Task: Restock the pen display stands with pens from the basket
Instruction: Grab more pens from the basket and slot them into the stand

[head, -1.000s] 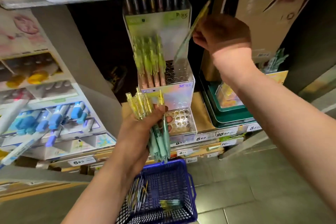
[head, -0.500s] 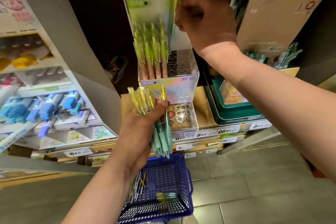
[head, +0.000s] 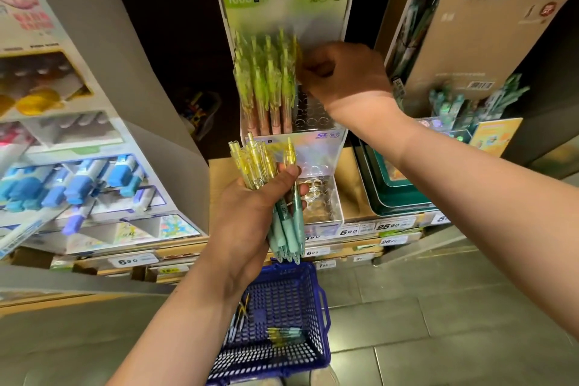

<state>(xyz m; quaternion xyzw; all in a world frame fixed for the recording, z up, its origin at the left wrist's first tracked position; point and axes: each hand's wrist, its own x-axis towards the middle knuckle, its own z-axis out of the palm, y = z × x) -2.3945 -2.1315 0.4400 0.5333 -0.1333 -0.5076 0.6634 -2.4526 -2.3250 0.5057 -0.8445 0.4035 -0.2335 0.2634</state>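
Lowered to stand [head: 316,19], right hand [head: 344,78] pinches a pen [head: 296,46]; left hand [head: 250,213] grips pen bundle [head: 260,163].

I am looking into a shop, evidently a stationery aisle. Printed price tags [head: 388,226] reading 5.90, 25.90 and 6.90 run along the wooden shelf edge [head: 181,248]. A clear acrylic pen display stand [head: 288,9] holds rows of pens [head: 266,84] upright in holes. To the left, a printed cardboard display [head: 163,150] carries blue-capped markers [head: 75,185]. To the right, a tall brown cardboard display [head: 470,41] has what may be teal pens [head: 501,97] at its foot, blurred from here. A blue plastic basket [head: 322,307] sits on the grey tiled floor [head: 454,323].
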